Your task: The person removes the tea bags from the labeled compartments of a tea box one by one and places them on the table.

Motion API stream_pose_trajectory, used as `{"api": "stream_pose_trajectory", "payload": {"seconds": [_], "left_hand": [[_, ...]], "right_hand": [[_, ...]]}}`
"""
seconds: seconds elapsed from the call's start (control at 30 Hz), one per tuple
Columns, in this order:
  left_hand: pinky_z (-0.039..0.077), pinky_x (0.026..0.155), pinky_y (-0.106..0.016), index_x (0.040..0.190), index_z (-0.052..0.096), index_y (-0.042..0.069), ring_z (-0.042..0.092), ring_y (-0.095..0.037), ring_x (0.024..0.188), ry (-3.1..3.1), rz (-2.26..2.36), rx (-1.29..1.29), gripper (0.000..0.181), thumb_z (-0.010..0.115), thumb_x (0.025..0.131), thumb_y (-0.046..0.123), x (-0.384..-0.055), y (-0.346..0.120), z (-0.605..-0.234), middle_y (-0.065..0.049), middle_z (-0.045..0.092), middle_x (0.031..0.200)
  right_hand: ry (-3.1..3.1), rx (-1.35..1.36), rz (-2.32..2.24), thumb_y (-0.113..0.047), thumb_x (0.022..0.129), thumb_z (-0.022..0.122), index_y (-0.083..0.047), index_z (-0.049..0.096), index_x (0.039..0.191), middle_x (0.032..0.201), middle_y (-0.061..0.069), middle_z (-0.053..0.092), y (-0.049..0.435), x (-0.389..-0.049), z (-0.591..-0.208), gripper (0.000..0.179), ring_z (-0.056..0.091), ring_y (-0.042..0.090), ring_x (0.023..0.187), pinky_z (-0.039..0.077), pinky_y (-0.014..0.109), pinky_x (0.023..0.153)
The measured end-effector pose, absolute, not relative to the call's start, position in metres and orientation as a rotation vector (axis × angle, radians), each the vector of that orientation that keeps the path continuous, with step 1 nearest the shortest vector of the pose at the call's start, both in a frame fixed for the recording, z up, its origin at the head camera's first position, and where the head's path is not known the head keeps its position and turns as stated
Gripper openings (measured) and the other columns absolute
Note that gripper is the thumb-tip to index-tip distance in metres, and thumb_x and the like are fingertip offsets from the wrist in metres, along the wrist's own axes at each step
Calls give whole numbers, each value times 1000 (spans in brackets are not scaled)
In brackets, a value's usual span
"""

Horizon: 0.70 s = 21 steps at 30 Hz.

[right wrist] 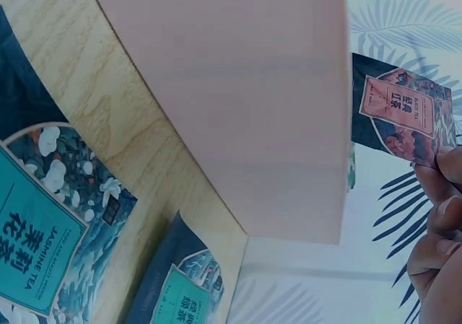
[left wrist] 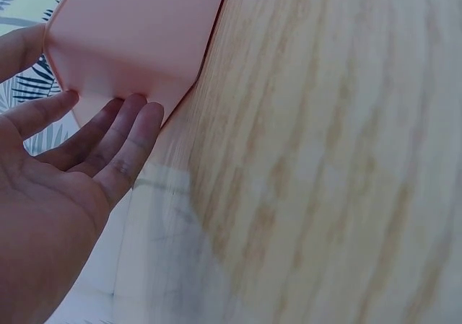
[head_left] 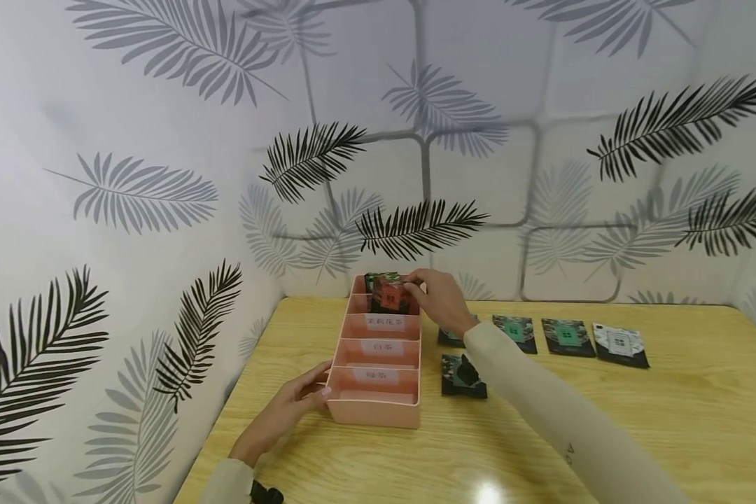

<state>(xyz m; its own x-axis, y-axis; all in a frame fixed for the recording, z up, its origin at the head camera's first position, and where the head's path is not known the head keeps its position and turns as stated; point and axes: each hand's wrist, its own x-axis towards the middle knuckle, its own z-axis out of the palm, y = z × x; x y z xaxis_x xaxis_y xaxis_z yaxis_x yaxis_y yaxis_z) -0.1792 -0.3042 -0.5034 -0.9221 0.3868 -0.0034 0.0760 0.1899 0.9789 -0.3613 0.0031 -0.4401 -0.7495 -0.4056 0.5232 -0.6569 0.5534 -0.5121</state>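
Observation:
My right hand pinches a red and dark black tea packet by its edge. It holds the packet over the rear part of a pink divided box. A green-patterned packet shows in the rearmost compartment, partly hidden by the held one. At the box's front left corner is my left hand. Its fingertips rest against the outside of the box wall, loosely bent. In the right wrist view, a jasmine tea packet lies on the table beside the box.
Right of the box on the wooden table lie more tea packets: a near green one, two green ones farther back, and a white-labelled one. My right forearm partly covers another. A leaf-patterned wall stands behind.

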Motion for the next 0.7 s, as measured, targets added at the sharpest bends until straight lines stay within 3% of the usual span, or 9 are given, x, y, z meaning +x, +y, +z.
{"api": "stream_pose_trajectory", "payload": {"seconds": [0.7], "left_hand": [[46,94,-49,150,31,25,53,-29,116,2208,1822,410,53,50,101,27,-178,-302,-501,-14,47,138]], "right_hand": [[-2396,844,969,-26,96,58,-16,68,106,94,-5,66,29,-343,-427,17,44,11,51,39,30,50]]}}
